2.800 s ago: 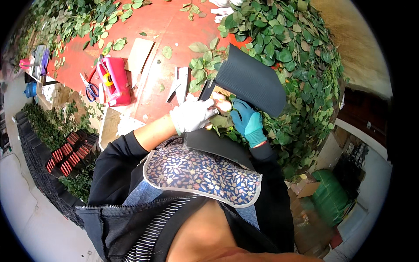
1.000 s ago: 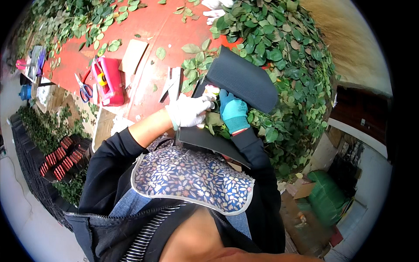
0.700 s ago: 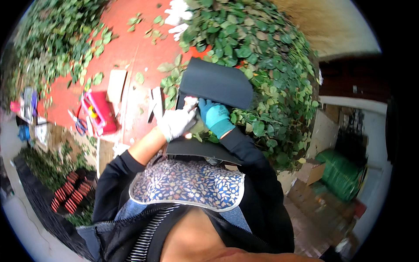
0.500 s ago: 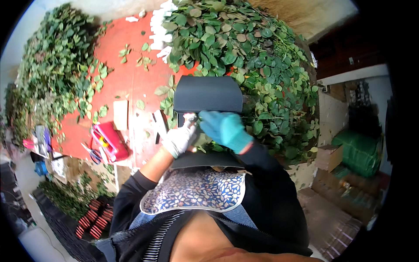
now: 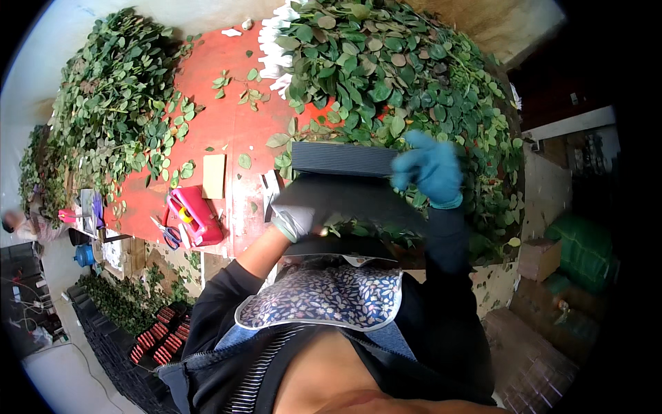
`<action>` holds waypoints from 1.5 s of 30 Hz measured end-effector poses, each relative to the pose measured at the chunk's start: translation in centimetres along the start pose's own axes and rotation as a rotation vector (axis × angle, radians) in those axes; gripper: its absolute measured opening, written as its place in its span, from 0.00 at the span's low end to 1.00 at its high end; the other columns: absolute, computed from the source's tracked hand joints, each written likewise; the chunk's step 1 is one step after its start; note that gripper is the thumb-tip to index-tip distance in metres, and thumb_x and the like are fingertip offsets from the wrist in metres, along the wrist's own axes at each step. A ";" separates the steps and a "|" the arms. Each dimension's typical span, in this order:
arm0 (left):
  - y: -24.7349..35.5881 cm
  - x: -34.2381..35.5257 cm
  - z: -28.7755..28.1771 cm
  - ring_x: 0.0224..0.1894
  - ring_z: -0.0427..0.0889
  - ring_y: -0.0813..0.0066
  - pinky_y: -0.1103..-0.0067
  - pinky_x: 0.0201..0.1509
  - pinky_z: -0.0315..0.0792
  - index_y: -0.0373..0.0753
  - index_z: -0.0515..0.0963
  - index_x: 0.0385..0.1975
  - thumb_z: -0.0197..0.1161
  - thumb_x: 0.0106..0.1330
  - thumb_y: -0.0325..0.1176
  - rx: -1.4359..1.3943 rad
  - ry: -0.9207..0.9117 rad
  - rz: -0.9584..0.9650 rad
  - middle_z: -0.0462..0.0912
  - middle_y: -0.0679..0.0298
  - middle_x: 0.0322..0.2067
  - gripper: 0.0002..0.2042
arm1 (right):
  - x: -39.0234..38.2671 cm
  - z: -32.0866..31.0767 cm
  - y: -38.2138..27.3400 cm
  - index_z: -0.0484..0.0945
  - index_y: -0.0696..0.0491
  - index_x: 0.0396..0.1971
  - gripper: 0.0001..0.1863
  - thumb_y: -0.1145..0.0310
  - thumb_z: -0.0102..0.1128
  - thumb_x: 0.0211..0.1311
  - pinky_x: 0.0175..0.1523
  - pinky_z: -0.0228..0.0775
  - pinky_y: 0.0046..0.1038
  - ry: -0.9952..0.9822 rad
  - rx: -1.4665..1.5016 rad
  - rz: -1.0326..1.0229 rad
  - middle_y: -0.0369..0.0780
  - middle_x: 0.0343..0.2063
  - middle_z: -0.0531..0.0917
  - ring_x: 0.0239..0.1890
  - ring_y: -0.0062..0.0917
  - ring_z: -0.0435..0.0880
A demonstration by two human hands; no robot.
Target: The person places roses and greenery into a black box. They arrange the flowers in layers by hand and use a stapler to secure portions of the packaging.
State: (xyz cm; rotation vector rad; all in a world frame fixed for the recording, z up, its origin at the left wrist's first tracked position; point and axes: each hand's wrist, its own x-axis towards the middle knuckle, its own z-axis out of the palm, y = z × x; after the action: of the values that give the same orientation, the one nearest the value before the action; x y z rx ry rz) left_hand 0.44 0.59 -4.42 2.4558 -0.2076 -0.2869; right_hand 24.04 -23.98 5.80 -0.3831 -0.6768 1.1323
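In front of me lies a thin, smooth black sheet (image 5: 352, 200), blurred by motion. My left hand (image 5: 296, 221), in a white glove, grips its left edge; some of those fingers are hidden. Just beyond is a ribbed black piece (image 5: 345, 159), and I cannot tell whether the two are joined. By its right end is my right hand (image 5: 431, 169), in a blue-green glove, raised and smeared, with its fingers apart and nothing visible in them. Another dark edge (image 5: 338, 246) shows close to my patterned apron (image 5: 324, 297).
Leafy stems are heaped at the right (image 5: 427, 76) and far left (image 5: 114, 103) of the red table (image 5: 221, 124). Left of the work are a pink case (image 5: 196, 215), scissors (image 5: 167, 233), a tan card (image 5: 214, 176) and a white-and-black tool (image 5: 269, 193). A green bundle (image 5: 583, 241) stands far right.
My right hand has moved away from the left hand, right and upward. The smooth black sheet now spreads out toward me, while the ribbed piece shows as a narrower band. The whole view shifted slightly.
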 end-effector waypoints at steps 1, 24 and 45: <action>0.0 -0.6 0.1 0.68 0.61 0.58 0.69 0.54 0.74 0.40 0.80 0.37 0.68 0.54 0.44 -0.018 0.021 0.001 0.71 0.55 0.57 0.16 | 2.1 1.4 0.9 0.61 0.58 0.67 0.37 0.42 0.39 0.73 0.57 0.75 0.40 0.112 -0.339 0.120 0.52 0.56 0.77 0.54 0.41 0.81; -17.6 -9.2 -8.0 0.58 0.74 0.48 0.64 0.56 0.74 0.36 0.59 0.64 0.79 0.45 0.49 0.115 0.448 -1.246 0.67 0.50 0.63 0.48 | 1.1 3.7 14.9 0.63 0.55 0.66 0.37 0.50 0.55 0.60 0.57 0.70 0.47 -0.155 -2.119 0.852 0.53 0.67 0.62 0.56 0.50 0.72; 0.0 -1.7 2.0 0.41 0.77 0.61 0.65 0.47 0.66 0.37 0.74 0.42 0.58 0.67 0.47 -0.874 0.207 -0.597 0.81 0.56 0.36 0.18 | 0.9 4.1 12.5 0.75 0.58 0.50 0.26 0.58 0.60 0.54 0.51 0.73 0.44 -0.327 -2.062 0.628 0.50 0.54 0.74 0.50 0.45 0.75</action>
State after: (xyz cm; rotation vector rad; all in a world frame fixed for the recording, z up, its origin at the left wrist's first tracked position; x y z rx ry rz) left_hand -1.72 -0.24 -5.66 1.5977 0.6273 -0.2887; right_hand 12.84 -18.46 1.66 -2.2767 -1.9689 0.6173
